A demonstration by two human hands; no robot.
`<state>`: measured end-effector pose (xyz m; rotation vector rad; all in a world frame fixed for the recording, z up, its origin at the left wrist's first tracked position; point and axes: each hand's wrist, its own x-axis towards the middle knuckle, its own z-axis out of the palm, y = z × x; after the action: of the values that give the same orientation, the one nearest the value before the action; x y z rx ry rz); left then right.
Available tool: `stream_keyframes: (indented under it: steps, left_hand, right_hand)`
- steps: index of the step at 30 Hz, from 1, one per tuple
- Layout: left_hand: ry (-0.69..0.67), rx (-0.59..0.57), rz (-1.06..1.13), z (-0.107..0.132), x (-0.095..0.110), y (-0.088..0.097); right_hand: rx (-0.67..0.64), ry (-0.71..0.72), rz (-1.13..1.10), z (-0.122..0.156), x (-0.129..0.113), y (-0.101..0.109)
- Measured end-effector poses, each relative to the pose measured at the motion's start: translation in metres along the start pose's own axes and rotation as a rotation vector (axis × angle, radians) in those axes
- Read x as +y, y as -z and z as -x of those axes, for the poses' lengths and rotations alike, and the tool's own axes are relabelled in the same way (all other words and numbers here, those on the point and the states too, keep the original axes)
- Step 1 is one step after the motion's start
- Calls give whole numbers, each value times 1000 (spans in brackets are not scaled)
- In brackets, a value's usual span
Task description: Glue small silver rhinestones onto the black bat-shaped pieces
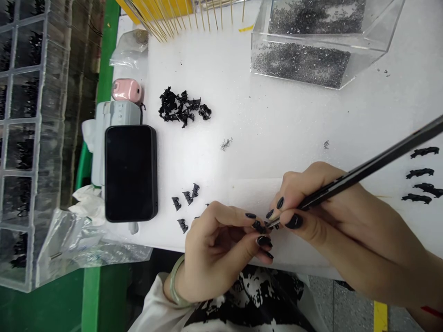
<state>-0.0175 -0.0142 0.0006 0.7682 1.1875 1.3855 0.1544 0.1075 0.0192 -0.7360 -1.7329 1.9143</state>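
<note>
My left hand [221, 249] pinches a small black plastic piece [259, 226] between thumb and fingertips, near the front edge of the white work surface. In my right hand [332, 216] is a pair of black tweezers [332, 188], slanting up to the right. Their fine tips meet the piece at my left fingertips; whether they grip anything there is too small to tell. Left of my hands lie several loose small black pieces [188, 197], some partly hidden by my left hand. A heap of similar black parts [182, 107] sits farther back.
A black phone [130, 173] and a pink case [127, 90] lie at the left. Clear trays of tiny dark bits [301, 62] stand at the back. Several joined black strips [419, 173] rest at the right. A compartment box [24, 120] is far left; thin sticks [208, 16] lie behind.
</note>
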Motion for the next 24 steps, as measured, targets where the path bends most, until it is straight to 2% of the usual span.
stream_keyframes:
  steps: [6, 11, 16, 22, 24]
  left_hand:
    - [14, -5, 13, -1, 1, -1]
    - [17, 17, 20, -3, 3, -2]
    - [76, 59, 13, -3, 5, -5]
    - [101, 176, 84, -1, 5, -11]
    - [109, 157, 81, -2, 4, -10]
  right_hand:
    - [3, 3, 37, -1, 1, -2]
    - [60, -7, -13, -1, 0, -4]
    - [140, -33, -82, -1, 0, -4]
    - [165, -19, -30, -1, 4, -4]
    - [167, -15, -19, -2, 5, -4]
